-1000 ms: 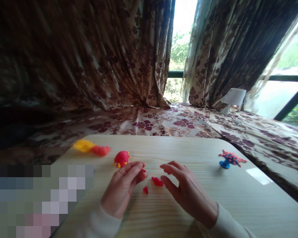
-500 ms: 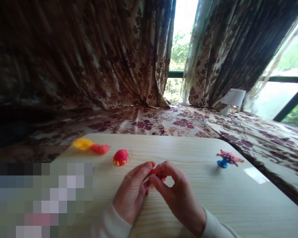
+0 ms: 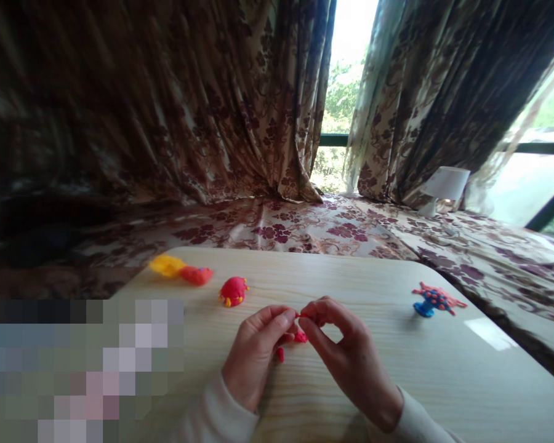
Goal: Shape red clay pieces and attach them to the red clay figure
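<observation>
Fingertips pinched, my left hand (image 3: 257, 351) and my right hand (image 3: 357, 357) meet above the table's middle. Between them shows a tiny bit of red modelling clay (image 3: 298, 315), mostly hidden by the fingers. Below the fingertips lies a red clay lump (image 3: 300, 336), and a smaller red clay piece (image 3: 280, 355) is beside my left palm. Farther back stands a rounded red clay figure (image 3: 233, 290) with yellow knobs around its lower edge.
At the table's (image 3: 332, 277) back left lies an orange-red clay figure (image 3: 196, 275) with a yellow tail-like part (image 3: 166, 266). A blue-stemmed clay model (image 3: 436, 298) with pink branches stands at the right. Behind are patterned curtains (image 3: 258, 123) and a white lamp (image 3: 447, 183).
The view has turned slightly left, so everything sits a little farther right. My fingertips have drawn slightly apart, and the red clay pieces below show more clearly.
</observation>
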The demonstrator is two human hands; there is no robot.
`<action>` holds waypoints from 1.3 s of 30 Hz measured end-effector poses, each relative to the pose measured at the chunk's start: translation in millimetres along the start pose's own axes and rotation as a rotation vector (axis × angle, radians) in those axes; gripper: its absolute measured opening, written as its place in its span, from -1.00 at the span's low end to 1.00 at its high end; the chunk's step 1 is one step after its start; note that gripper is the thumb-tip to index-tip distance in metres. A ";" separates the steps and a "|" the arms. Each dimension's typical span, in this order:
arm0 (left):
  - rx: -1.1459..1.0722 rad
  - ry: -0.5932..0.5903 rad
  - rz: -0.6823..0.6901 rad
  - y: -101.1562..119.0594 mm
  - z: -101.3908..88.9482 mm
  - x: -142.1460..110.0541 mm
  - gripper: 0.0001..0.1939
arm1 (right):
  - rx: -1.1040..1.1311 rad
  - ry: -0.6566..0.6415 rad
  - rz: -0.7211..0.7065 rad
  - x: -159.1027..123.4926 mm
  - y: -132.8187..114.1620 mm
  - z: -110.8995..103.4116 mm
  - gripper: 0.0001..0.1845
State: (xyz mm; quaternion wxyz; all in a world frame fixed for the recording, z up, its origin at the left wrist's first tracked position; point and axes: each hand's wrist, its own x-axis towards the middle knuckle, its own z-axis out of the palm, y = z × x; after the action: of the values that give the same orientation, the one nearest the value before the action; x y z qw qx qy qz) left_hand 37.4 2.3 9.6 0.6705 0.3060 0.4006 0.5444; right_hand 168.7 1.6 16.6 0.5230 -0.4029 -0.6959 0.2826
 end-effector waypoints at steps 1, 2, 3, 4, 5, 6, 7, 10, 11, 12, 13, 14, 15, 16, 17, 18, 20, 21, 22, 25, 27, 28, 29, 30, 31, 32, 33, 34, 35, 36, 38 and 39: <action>0.003 -0.007 0.009 -1.3 0.7 -0.1 -0.82 | 0.013 -0.013 0.004 -0.2 0.1 0.0 -0.91; 0.009 -0.011 0.016 -2.4 1.5 -0.5 -0.81 | 0.024 -0.027 0.006 -0.5 0.0 0.0 -0.91; 0.024 -0.016 0.015 -2.8 2.0 -1.1 -0.81 | 0.033 -0.039 0.005 -0.8 -0.2 -0.1 -0.91; 0.054 -0.020 0.013 -2.3 1.7 -1.9 -0.80 | 0.039 -0.048 0.005 -1.0 -0.3 -0.5 -0.90; 0.109 -0.022 0.023 -0.3 0.0 -2.4 -0.79 | 0.041 -0.051 0.006 -1.2 -0.3 -1.2 -0.89; 0.201 -0.008 0.065 3.5 -3.7 -2.6 -0.78 | 0.045 -0.046 0.014 -1.2 0.1 -2.2 -0.88; 0.313 0.025 0.136 9.1 -9.8 -2.2 -0.76 | 0.049 -0.036 0.027 -0.9 1.2 -3.6 -0.88; 0.627 0.246 0.448 35.9 -42.4 4.3 -0.68 | 0.088 0.016 0.108 1.8 8.7 -8.7 -0.88; 0.675 0.321 0.503 46.3 -56.2 8.2 -0.64 | 0.115 0.029 0.142 3.1 12.3 -10.3 -0.87; 0.720 0.380 0.546 56.2 -69.9 12.6 -0.61 | 0.145 0.037 0.171 4.5 16.1 -11.6 -0.86; 0.747 0.400 0.562 64.6 -82.7 17.3 -0.58 | 0.171 0.043 0.195 5.9 19.7 -12.6 -0.84; 0.781 0.399 0.557 70.8 -93.7 21.9 -0.55 | 0.192 0.049 0.212 7.1 23.0 -13.3 -0.83; 0.821 0.386 0.547 74.4 -102.6 26.1 -0.54 | 0.205 0.055 0.221 8.2 25.7 -13.9 -0.82; 0.864 0.362 0.535 75.1 -109.2 29.6 -0.50 | 0.212 0.062 0.225 9.1 27.7 -14.4 -0.81; 0.905 0.339 0.522 73.2 -113.6 32.5 -0.42 | 0.214 0.068 0.226 9.8 29.2 -14.8 -0.79; 0.945 0.322 0.514 69.1 -116.3 34.7 -0.32 | 0.218 0.076 0.229 10.3 30.1 -15.2 -0.78; 1.021 0.303 0.512 57.3 -118.0 38.0 -0.16 | 0.227 0.084 0.234 10.6 31.0 -15.9 -0.77; 1.056 0.300 0.519 51.1 -117.7 39.6 -0.12 | 0.230 0.087 0.236 10.5 31.2 -16.1 -0.76; 1.088 0.302 0.529 45.6 -117.2 41.3 -0.09 | 0.234 0.088 0.238 10.4 31.3 -16.2 -0.75; 1.169 0.322 0.563 35.6 -114.9 46.8 -0.11 | 0.237 0.087 0.239 9.8 31.7 -15.9 -0.74; 1.207 0.341 0.582 33.4 -113.8 50.0 -0.14 | 0.231 0.089 0.239 9.8 32.0 -15.8 -0.74; 1.221 0.349 0.591 32.8 -113.5 51.2 -0.15 | 0.227 0.090 0.240 9.8 32.2 -15.9 -0.74; 1.230 0.353 0.599 32.2 -113.5 52.2 -0.16 | 0.223 0.091 0.239 10.0 32.3 -16.1 -0.75; 1.235 0.353 0.607 31.5 -113.6 53.1 -0.17 | 0.219 0.092 0.239 10.1 32.4 -16.4 -0.75; 1.238 0.351 0.614 30.6 -113.8 53.9 -0.18 | 0.216 0.092 0.238 10.2 32.4 -16.7 -0.75; 1.240 0.348 0.621 29.7 -114.1 54.7 -0.19 | 0.213 0.090 0.237 10.3 32.3 -17.1 -0.75; 1.240 0.346 0.627 28.8 -114.5 55.5 -0.20 | 0.211 0.089 0.236 10.2 32.1 -17.4 -0.76; 1.239 0.346 0.631 28.1 -114.8 56.4 -0.21 | 0.208 0.087 0.235 10.1 31.9 -17.7 -0.76; 1.237 0.347 0.634 27.5 -115.1 57.4 -0.22 | 0.206 0.086 0.235 9.8 31.7 -17.8 -0.76; 1.234 0.349 0.636 27.1 -115.3 58.3 -0.22 | 0.204 0.085 0.234 9.5 31.6 -17.7 -0.76; 1.222 0.356 0.638 27.1 -115.4 60.1 -0.21 | 0.201 0.082 0.232 8.9 31.6 -17.0 -0.76; 1.213 0.360 0.638 27.3 -115.2 60.9 -0.21 | 0.200 0.078 0.230 8.7 31.7 -16.2 -0.75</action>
State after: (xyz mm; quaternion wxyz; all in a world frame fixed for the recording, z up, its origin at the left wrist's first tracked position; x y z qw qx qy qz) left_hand -70.9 64.8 -36.5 0.1130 0.6330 0.6287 0.4373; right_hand 191.5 25.0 -0.1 0.5515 -0.4365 -0.5925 0.3928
